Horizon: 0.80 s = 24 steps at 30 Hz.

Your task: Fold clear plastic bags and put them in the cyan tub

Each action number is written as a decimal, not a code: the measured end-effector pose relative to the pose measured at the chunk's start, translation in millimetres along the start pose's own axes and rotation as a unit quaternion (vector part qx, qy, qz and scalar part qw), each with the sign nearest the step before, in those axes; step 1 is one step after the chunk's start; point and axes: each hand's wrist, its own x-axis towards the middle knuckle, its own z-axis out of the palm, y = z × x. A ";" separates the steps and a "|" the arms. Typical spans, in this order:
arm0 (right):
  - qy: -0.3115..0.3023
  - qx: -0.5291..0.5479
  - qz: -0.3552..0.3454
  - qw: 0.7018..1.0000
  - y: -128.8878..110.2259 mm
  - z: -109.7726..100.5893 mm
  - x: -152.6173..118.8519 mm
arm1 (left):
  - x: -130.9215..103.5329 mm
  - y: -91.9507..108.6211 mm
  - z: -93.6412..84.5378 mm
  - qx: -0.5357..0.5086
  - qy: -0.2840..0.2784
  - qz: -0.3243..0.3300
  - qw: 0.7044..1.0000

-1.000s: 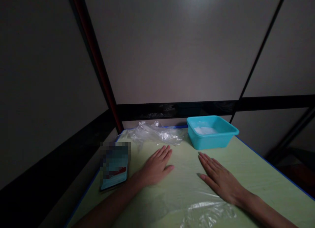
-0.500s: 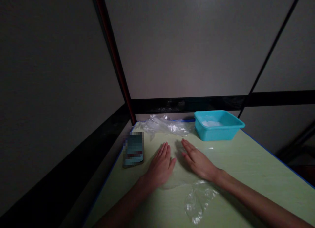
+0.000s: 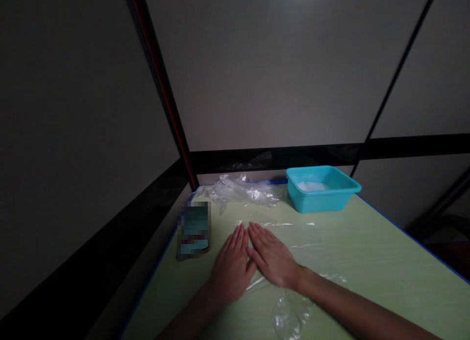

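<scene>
Palms down on a pale green table (image 3: 385,252), two bare hands are pressing side by side over thin, clear plastic film (image 3: 301,242), as I am following from a distance through the head camera. Taking the hands as the centre of the dial, the left hand (image 3: 233,266) is lying flat with its fingers pointing toward twelve o'clock, and the right hand (image 3: 273,259) is slanting in from four o'clock, its fingers aiming at eleven. The thumbs are meeting between them. Both hands are lying flattened, fingers close together, and neither is gripping anything.

The film is spreading beneath the hands and out toward two o'clock, its far edge glinting; a wrinkled patch, seemingly part of the same sheet, is bunching near five. Crumpled plastic (image 3: 246,191) is sitting at twelve o'clock. At two, a turquoise basin (image 3: 319,203) is holding something white (image 3: 312,186) that I am not managing to identify. A flat device (image 3: 194,230), its surface blurred, is lying at ten.

In my judgement, the step in hand is flattening the sheet; the next move is calling for light, even palm pressure, outward from the centre, since film this flimsy is likely to be dragging and creasing.
</scene>
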 end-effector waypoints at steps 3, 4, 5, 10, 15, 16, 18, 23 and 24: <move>-0.003 -0.028 -0.002 1.000 12.8 -3.7 -10.9 | -0.1 -1.1 1.4 0.046 -0.001 0.004 0.999; -0.003 -0.037 -0.002 0.999 18.7 -5.6 -15.7 | -0.1 -1.2 1.4 0.059 0.001 0.007 0.998; -0.003 -0.044 0.000 0.999 25.3 -7.9 -21.0 | 0.0 -1.2 1.1 0.069 0.004 0.010 0.998; 0.008 -0.084 0.041 0.996 61.8 -21.3 -49.8 | 0.3 -0.7 -1.6 0.096 0.007 0.022 0.995; 0.017 -0.119 0.066 0.991 83.2 -24.2 -63.5 | 6.3 -4.4 -4.2 0.100 -0.017 0.039 0.994; 0.021 -0.122 0.069 0.990 84.4 -23.5 -63.4 | 8.7 -6.1 -4.9 0.099 -0.021 0.045 0.994; 0.031 -0.128 0.075 0.988 85.1 -22.2 -61.5 | 14.2 -10.3 -6.5 0.095 -0.027 0.056 0.994; 0.022 -0.152 0.091 0.984 83.3 -23.2 -56.2 | 23.4 -18.0 -9.6 0.072 -0.022 0.059 0.995; 0.017 -0.155 0.093 0.983 83.1 -23.7 -55.8 | 23.3 -16.4 -10.7 0.068 -0.013 0.051 0.996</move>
